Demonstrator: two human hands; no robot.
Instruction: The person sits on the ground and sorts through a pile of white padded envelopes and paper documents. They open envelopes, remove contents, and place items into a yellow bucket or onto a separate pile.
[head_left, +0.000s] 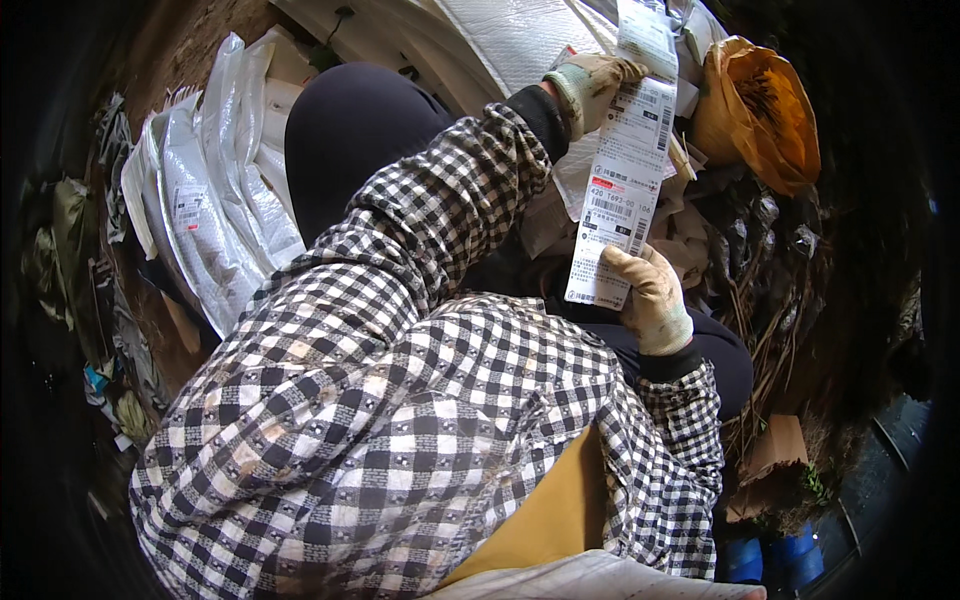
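Note:
A long strip of printed paper shipping labels (626, 157) hangs between my gloved hands, slanting down across the right of the view. My left hand (596, 90), in a soiled cream knit work glove, pinches the strip near its upper part. Lower down, the thumb and fingers of my right hand (651, 296), in a similar glove, grip the strip's right edge near its bottom end. The labels bear writing and barcodes. White padded mailing bags (502, 37) lie beyond my left hand, and more padded bags (217, 210), one with a label stuck on it, lie left of my knee.
An open orange-brown bag (772, 112) with dried plant matter inside stands at the upper right. Below it lie bundles of bare stems or roots (765, 300) with dark plastic wrapping. A torn cardboard box (776, 450) and blue containers (795, 555) are at the lower right.

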